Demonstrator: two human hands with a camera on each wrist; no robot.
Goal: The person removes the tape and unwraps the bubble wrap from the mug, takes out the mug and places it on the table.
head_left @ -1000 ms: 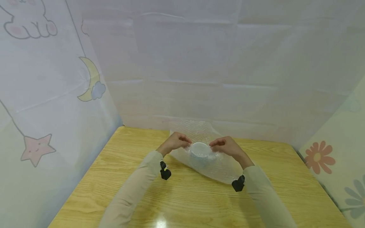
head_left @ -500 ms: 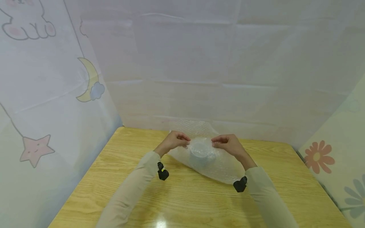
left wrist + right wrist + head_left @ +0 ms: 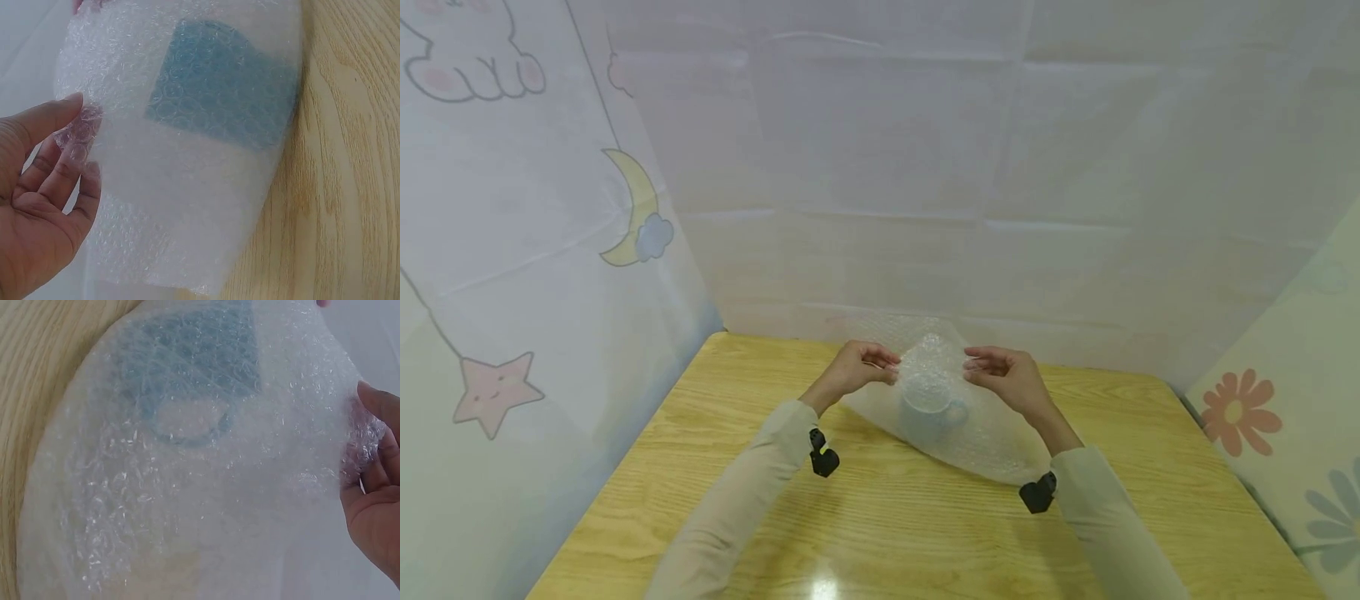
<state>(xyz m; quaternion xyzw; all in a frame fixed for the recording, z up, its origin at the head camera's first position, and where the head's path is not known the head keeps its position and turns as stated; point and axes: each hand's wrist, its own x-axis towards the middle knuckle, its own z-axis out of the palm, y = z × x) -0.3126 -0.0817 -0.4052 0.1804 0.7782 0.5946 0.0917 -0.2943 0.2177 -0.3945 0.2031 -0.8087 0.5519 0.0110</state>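
A light blue mug [image 3: 927, 417] stands on the table, seen blurred through a sheet of clear bubble wrap [image 3: 992, 442] that covers its front and top. Its handle [image 3: 187, 439] points toward the right. My left hand [image 3: 855, 372] pinches the wrap's edge between thumb and fingers, left of the mug and above its rim. On the other side, my right hand [image 3: 1009, 383] holds the same edge in a like pinch. Both wrist views show the film lying over the fingertips. Behind the mug, more of the wrap [image 3: 891, 332] reaches to the back wall.
The wooden table [image 3: 865, 533] extends in front and to both sides. A pale fabric backdrop [image 3: 887, 167] rises at its back edge, with printed side panels left and right. A small black device [image 3: 824, 454] is on each wrist.
The wrap's edge has come up and back over the mug, whose white opening was bare a second ago. My hands have drifted slightly apart and away from me.
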